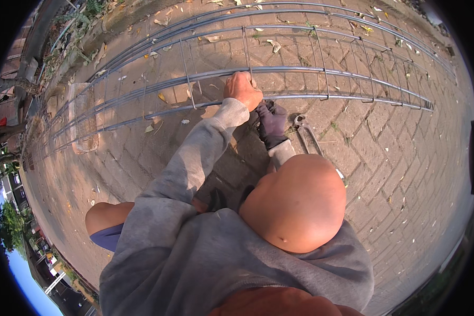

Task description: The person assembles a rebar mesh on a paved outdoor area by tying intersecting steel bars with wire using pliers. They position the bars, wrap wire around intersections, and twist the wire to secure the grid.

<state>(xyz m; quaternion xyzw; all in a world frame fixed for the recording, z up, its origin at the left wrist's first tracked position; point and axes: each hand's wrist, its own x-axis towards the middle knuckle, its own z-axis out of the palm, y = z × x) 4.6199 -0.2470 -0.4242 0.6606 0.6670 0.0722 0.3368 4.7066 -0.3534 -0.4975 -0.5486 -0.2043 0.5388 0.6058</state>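
A long cage of steel rebar, with thin wire stirrups around its bars, lies across the ground in front of me. My bare left hand is closed at the middle bars, gripping a stirrup where it meets them. Just right of it and nearer to me, my right hand wears a dark purple glove. Its fingers are curled at the nearest bar, and whatever they hold is hidden. Pincers with dark handles rest on the paving beside the right hand, partly covered by my knee.
My bent knee rises close to the right forearm. A pale block sits beneath the cage's left end. Brick paving with scattered dry leaves surrounds the work. Along the far side runs a kerb, with plants and debris at the upper left.
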